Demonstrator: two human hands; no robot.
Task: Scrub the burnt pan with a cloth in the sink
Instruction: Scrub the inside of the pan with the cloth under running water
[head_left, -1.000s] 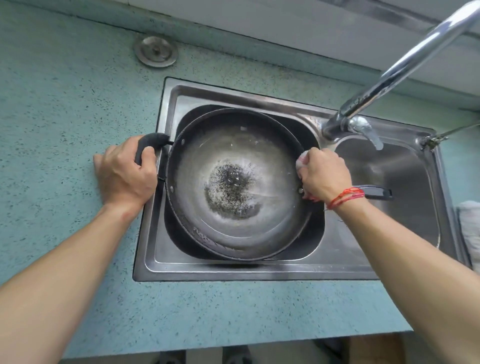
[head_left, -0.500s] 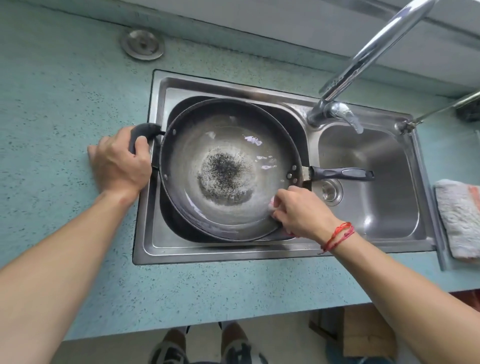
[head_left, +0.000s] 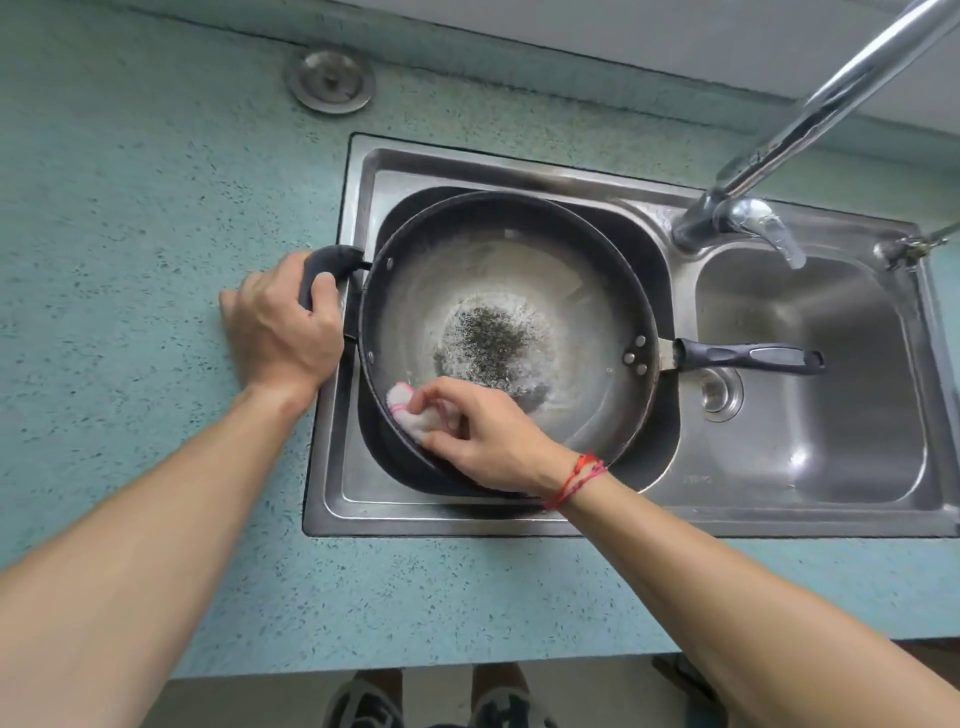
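A large dark pan (head_left: 587, 291) lies tilted in the left basin of the steel sink (head_left: 358, 499). Its middle carries a black burnt patch (head_left: 488, 338) ringed with pale foam. My left hand (head_left: 280, 322) grips the short black helper handle (head_left: 327, 265) at the pan's left side. My right hand (head_left: 483, 436) pinches a white cloth with a pink stripe (head_left: 410, 410) and presses it on the pan's near-left inner wall. The long black handle (head_left: 748, 356) reaches right over the second basin.
A chrome faucet (head_left: 810, 130) rises from behind the divider toward the upper right. The right basin (head_left: 841, 415) holds only its drain. A round steel cap (head_left: 330, 80) sits in the teal countertop (head_left: 130, 171) behind the sink. My feet show below the counter's front edge.
My right hand with the cloth swept along the rim from the pan's right side, round the near edge, to its near-left wall. My left hand kept its grip. The camera shifted.
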